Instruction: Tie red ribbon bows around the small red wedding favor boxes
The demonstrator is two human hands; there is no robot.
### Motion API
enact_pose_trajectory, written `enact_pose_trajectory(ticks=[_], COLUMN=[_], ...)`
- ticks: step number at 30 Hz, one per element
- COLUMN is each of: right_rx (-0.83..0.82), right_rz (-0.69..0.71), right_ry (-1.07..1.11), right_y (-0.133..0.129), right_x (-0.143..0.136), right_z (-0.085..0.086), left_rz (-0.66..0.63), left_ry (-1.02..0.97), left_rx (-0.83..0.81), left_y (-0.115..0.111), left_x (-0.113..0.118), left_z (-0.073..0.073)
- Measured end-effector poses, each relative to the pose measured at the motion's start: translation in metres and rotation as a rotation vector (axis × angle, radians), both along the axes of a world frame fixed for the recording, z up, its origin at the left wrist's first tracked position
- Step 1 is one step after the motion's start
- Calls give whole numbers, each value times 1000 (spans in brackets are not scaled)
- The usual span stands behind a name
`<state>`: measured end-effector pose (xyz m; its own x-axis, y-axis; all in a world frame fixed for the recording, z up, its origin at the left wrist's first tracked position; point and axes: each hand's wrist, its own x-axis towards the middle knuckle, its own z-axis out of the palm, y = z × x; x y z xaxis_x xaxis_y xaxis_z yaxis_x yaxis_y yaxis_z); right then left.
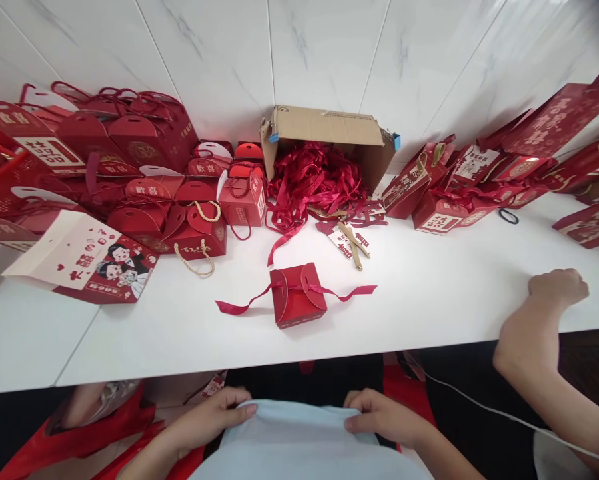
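My left hand [228, 411] pinches the left side of the light blue shirt hem [299, 427], below the table edge. On the other side, my right hand [374, 415] grips the same hem between thumb and fingers. Beyond the hands, a small red gift box [298, 308] stands on the table with its curved flaps folded over the top. A dark red ribbon [352, 293] runs through it, and its two loose ends spread out left and right. Neither hand touches the box.
A cardboard box [329, 120] full of red ribbons [319, 177] lies at the wall. Red gift boxes [149, 137] crowd the left; red gift bags [559, 123] stand right. Gold-lettered tags [349, 243] lie behind the tied box. Another person's arm [534, 333] rests at the right edge.
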<state>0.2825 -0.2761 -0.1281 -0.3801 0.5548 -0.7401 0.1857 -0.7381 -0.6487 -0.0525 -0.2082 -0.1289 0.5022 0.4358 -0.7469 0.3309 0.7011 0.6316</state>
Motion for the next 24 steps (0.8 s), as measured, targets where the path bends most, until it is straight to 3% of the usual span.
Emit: enact_pose_trajectory(ticks=[3, 6, 11, 14, 19, 24], right_rx=[-148, -234, -259, -242, -172, -183], right_rz=[-209, -174, 11, 8, -178, -211], right_ry=[138, 142, 221, 295, 348, 300], right_y=[4, 9, 14, 9, -6, -7], right_x=[-4, -1, 12, 13, 13, 13], right_z=[-6, -7, -12, -19, -25, -31], left_rz=[152, 252, 91, 40, 94, 180], left_ry=[1, 91, 73, 14, -30, -43], left_rx=[-140, -324, -390, -380, -410, -435], left_y=[8, 9, 4, -2, -8, -7], left_x=[8, 12, 0, -5, -1, -4], left_z=[8, 4, -23, -35, -31, -25])
